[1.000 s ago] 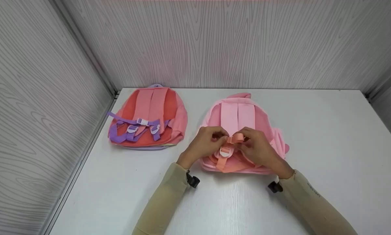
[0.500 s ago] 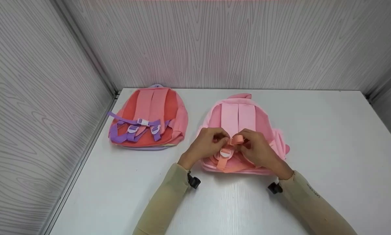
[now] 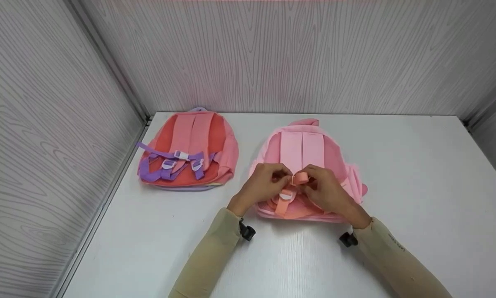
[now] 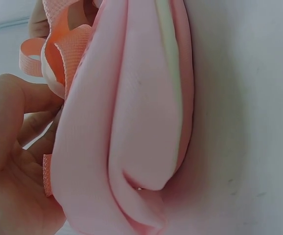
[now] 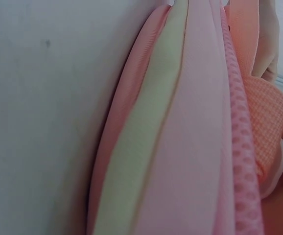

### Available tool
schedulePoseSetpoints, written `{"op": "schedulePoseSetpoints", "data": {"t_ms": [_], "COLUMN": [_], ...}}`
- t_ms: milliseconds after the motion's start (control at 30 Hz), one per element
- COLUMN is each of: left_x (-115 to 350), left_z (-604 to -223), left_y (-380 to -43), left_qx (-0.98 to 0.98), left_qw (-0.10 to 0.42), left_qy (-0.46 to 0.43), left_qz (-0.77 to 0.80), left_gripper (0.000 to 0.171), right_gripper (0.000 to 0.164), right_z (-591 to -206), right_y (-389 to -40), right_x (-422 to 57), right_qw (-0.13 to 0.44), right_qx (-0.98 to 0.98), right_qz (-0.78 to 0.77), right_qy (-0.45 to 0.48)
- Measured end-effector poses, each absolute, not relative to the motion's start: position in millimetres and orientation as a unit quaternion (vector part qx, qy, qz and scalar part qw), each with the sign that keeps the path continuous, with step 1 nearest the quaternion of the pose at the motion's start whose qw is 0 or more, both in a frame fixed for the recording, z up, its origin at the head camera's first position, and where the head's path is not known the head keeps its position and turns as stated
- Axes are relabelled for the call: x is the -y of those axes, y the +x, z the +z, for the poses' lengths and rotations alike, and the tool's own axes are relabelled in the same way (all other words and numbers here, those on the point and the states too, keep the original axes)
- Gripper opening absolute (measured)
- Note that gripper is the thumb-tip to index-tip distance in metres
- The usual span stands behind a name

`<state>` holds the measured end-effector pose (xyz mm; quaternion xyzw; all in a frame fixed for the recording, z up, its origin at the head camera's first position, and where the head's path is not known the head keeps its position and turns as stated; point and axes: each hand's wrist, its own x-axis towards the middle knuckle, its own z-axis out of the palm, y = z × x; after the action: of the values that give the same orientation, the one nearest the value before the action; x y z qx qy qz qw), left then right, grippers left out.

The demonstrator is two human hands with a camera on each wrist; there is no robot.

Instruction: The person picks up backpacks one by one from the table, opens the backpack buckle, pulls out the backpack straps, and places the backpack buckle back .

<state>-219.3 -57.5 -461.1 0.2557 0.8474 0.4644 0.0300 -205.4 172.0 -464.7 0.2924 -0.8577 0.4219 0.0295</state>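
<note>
A pink backpack (image 3: 301, 149) lies on the table, straps upward. Over its lower middle, my left hand (image 3: 266, 182) pinches a small buckle (image 3: 292, 180) on the orange chest strap. Opposite it, the fingers of my right hand (image 3: 325, 188) pinch the orange strap (image 3: 301, 178), which curls in a loop between the two hands. A white strap adjuster (image 3: 286, 195) with orange webbing sits just below. In the left wrist view, the bag's side hides part of my left hand (image 4: 14, 152); orange webbing (image 5: 265, 122) and the bag mostly cover my right hand in the right wrist view.
To the left lies a coral backpack (image 3: 190, 136) with purple straps (image 3: 161, 174) and a fastened white buckle (image 3: 181, 155). The white table (image 3: 405, 174) meets grey wood-patterned panels (image 3: 248, 54) at the back and left.
Both hands stay at the same spot on the pink backpack, shifting only slightly. The orange strap loop and buckle between them turn a little. The coral backpack stays put.
</note>
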Motion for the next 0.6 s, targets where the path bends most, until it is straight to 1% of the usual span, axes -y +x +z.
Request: {"op": "schedulePoseSetpoints", "data": {"t_ms": [300, 600], "left_x": [56.7, 59.2], "left_z": [-459.8, -458.7], "left_y": [-218.8, -218.1], "left_qx": [-0.846, -0.839], "left_qw": [0.035, 0.054], "left_qy": [0.258, 0.277], "left_qz": [0.466, 0.465], "left_gripper": [0.015, 0.025], "right_gripper": [0.029, 0.024], "right_z": [-465.1, -461.8], "right_y": [-205.3, -205.9], "right_x": [-172.5, -173.0], "right_qw": [0.027, 0.028], "right_qx": [0.858, 0.863], "right_qz": [0.423, 0.416], "right_qy": [0.290, 0.286]}}
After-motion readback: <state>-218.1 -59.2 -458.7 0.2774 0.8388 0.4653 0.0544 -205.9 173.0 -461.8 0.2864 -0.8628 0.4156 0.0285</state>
